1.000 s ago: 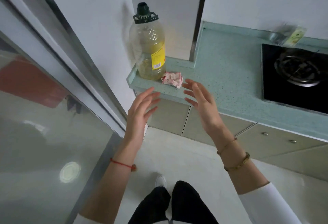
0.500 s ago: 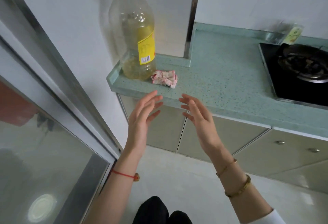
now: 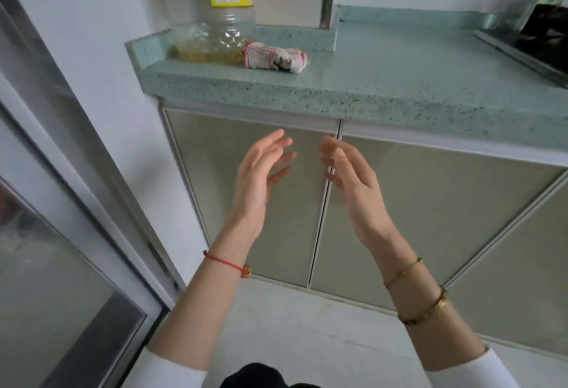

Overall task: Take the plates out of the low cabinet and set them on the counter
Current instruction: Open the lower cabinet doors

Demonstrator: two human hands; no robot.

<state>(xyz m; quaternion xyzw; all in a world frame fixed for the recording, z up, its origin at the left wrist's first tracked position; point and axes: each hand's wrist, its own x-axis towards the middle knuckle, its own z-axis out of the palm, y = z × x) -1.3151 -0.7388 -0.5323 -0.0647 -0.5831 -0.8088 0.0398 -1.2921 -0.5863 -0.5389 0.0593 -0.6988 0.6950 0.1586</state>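
Observation:
The low cabinet has two beige doors, a left door and a right door, both closed under the speckled green counter. My left hand and my right hand are raised in front of the seam between the doors, palms facing each other, fingers relaxed and holding nothing. Neither hand plainly touches a door. No plates are in view; the cabinet's inside is hidden.
A large oil bottle with a yellow label stands at the counter's left end, a crumpled pinkish cloth beside it. A black stove sits at the right edge. A glass sliding door runs along my left. More cabinet doors continue rightward.
The view has dropped lower and closer to the cabinet. Both hands have gone from counter-edge height down to the front of the closed doors, still open and empty.

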